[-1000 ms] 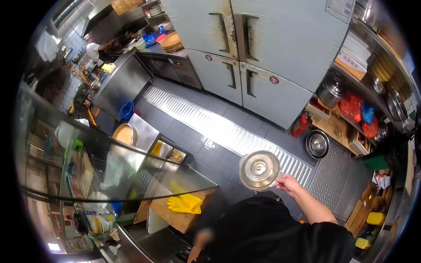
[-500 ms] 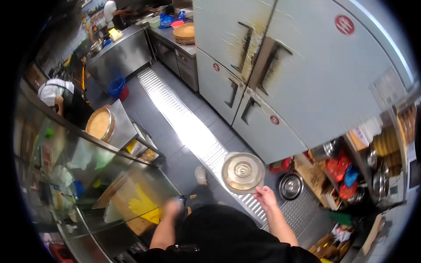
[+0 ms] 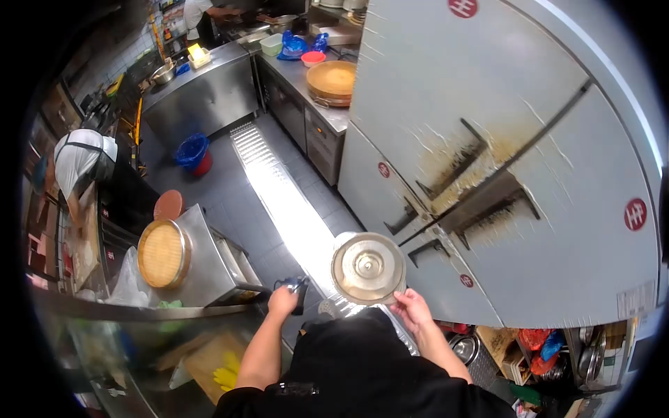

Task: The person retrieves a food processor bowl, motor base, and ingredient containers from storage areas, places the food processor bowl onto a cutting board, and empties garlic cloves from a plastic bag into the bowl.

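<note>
My right hand [image 3: 414,313] grips the lower right rim of a round metal lid [image 3: 368,269] with concentric rings and a small central knob. A pale rim shows beneath the lid's upper left edge; what lies under it is hidden. My left hand [image 3: 282,301] is closed around a small black object with a shiny metallic part [image 3: 298,289], whose kind I cannot make out. Both hands are out in front of my black-clothed body, above the tiled floor.
Tall refrigerator doors [image 3: 481,153] stand on the right. A metal drain grate [image 3: 279,198] runs along the floor. On the left, a steel stand [image 3: 216,251] bears a bamboo steamer [image 3: 160,254]. One co-worker [image 3: 87,160] bends over a counter; another person [image 3: 198,17] stands farther back.
My view has moved forward along the aisle, and the steel stand and far counter appear closer. The lid stays in my right hand. My left hand has come forward with the black object.
</note>
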Motion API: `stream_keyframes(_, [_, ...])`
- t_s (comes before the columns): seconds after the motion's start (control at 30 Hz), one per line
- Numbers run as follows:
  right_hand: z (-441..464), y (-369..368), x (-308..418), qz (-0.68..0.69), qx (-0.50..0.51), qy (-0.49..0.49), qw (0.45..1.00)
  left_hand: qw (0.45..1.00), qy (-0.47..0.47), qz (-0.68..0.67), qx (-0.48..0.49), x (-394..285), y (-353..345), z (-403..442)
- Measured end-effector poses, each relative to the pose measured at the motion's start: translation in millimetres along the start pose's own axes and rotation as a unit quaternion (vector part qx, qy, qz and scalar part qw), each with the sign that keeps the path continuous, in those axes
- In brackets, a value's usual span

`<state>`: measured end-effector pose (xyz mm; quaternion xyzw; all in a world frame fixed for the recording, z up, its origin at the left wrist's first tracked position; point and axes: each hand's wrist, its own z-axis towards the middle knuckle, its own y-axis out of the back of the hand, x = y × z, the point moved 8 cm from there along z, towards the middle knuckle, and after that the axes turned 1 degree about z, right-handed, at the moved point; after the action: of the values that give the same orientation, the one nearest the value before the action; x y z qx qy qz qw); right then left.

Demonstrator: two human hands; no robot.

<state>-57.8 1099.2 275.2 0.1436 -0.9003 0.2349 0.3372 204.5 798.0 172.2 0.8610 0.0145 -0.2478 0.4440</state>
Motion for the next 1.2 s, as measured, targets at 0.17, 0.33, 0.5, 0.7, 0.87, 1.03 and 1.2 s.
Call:
stream_keyframes(0.17, [78.3,-77.6,52.5,0.008,0.054,-0.003,0.998,0.998,-0.025,-0.031,-0.049,-32.9,68.0,72.9])
stream_keyframes(0.33, [170.7,-160.2,103.3,0.012,0.095,-0.013,0.995,0.996,-0.011,-0.056,-0.066,-31.5,110.8,134.7])
stream_keyframes(0.5, [270.2,-259.7,169.3,-0.040,0.178,-0.003,0.983,0.983,0.075,-0.103,-0.129,-18.4,165.4,149.2])
stream_keyframes(0.7, [374.8,-372.6,255.8,-0.092,0.206,0.030,0.974,0.926,0.246,-0.140,-0.249,10.2,243.9,133.3])
stream_keyframes(0.87, [443.8,-438.2,302.9,-0.095,0.185,0.043,0.977,0.868,0.356,-0.137,-0.317,43.4,300.0,89.4])
stream_keyframes(1.03, [488.6,-489.2,318.7,-0.063,0.179,0.045,0.981,0.862,0.350,-0.106,-0.351,65.6,378.2,41.8])
stream_keyframes(1.2, [523.5,-499.5,331.6,0.064,0.105,0.052,0.991,0.886,0.329,-0.062,-0.321,34.3,459.8,79.1])
